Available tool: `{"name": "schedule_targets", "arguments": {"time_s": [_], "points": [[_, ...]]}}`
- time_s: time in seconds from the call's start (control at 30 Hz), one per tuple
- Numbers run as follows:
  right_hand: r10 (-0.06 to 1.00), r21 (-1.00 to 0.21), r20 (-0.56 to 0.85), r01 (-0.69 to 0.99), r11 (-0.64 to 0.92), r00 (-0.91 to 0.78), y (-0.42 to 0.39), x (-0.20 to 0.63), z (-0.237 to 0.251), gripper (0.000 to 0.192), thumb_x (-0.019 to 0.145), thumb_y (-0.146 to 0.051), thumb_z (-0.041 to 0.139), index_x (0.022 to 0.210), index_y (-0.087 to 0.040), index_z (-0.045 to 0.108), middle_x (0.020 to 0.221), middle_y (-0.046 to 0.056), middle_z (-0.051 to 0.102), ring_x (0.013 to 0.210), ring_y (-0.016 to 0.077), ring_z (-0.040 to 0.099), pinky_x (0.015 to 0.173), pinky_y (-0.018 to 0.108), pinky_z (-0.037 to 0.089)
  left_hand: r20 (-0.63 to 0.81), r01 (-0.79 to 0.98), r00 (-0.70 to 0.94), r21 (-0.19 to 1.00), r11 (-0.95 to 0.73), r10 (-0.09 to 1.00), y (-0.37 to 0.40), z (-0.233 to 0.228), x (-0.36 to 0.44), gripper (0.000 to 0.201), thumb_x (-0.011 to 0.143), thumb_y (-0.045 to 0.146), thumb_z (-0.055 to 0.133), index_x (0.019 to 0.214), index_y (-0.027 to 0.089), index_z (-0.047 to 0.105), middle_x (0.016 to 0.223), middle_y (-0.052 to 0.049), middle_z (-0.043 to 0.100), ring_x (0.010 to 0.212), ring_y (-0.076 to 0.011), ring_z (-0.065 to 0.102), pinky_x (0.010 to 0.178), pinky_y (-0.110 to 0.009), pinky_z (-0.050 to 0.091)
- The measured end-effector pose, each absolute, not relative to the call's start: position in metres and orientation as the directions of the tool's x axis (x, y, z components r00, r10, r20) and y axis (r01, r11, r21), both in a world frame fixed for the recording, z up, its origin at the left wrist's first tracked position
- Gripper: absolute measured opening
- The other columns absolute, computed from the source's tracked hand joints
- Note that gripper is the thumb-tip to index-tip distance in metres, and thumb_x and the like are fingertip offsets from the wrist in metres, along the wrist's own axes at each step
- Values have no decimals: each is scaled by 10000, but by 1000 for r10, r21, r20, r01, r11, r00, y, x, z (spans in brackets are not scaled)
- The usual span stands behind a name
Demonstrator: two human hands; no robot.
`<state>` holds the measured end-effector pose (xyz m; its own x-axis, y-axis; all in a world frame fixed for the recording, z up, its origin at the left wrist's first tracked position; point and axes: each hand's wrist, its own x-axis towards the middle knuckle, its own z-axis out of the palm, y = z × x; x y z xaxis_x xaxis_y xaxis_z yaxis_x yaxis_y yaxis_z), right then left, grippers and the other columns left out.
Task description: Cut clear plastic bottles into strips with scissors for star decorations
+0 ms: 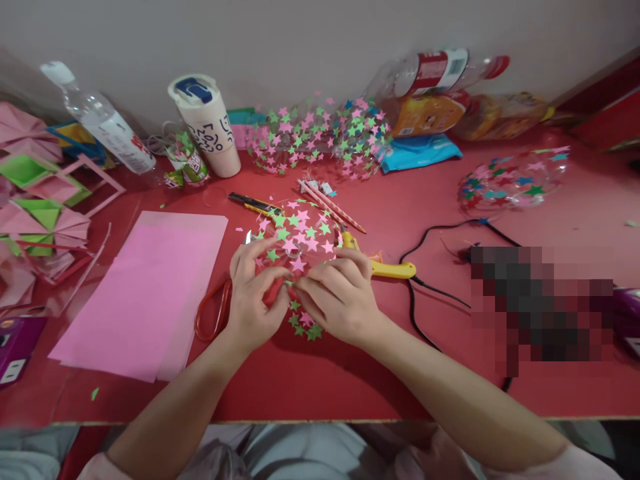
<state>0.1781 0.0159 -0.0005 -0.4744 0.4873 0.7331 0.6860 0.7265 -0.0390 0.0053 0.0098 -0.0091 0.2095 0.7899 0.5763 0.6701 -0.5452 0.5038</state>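
Head view showed left hand (253, 293) and right hand (340, 297) pinching the star-covered dome (300, 233) at its 6 o'clock rim; firm, even fingertip pressure suited it best.

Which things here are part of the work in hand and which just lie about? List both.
In hand:
left hand and right hand, both on the star-covered ball

Lying about:
red scissors
yellow glue gun
pink paper
utility knife
white cup
water bottle
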Motion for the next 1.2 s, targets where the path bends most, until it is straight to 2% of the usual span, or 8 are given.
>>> {"name": "schedule_targets", "arguments": {"time_s": [0.3,0.63,0.77,1.0,1.2], "points": [[586,-232,713,659,715,-384,18,176,1,73,832,-184,618,774,-226,627,759,2,582,769,173,449,864,381,374,567,673,199,514,-532,799,9,-8,7,120,796,136,574,862,221,626,1297,-56,512,1232,-243,466,1058,-478,389],[660,-297,660,682,668,-359,16,173,3,69,823,-176,603,771,-219,610,762,7,602,771,181,460,830,374,368,555,667,178,538,-515,812,8,-8,8,85,808,155,581,839,218,630,1293,-56,525,1242,-240,467,1065,-470,385],[676,-283,636,702,653,-372,15,173,4,75,833,-190,587,772,-222,618,763,11,597,778,187,456,847,386,357,550,667,178,542,-511,816,8,-7,8,61,833,185,576,835,217,628,1300,-56,526,1242,-238,468,1063,-470,385],[613,-164,674,726,668,-412,14,172,2,102,850,-182,568,776,-227,622,767,4,602,777,182,439,898,390,350,535,686,180,533,-495,825,9,-7,8,57,855,215,563,840,218,618,1317,-46,525,1250,-235,463,1069,-470,381],[583,-146,697,714,685,-417,12,175,4,96,847,-176,587,787,-239,625,776,-3,603,766,175,445,905,395,357,495,691,142,570,-444,857,6,-6,9,55,862,234,569,833,223,615,1348,-48,488,1274,-243,438,1079,-484,364]]}}
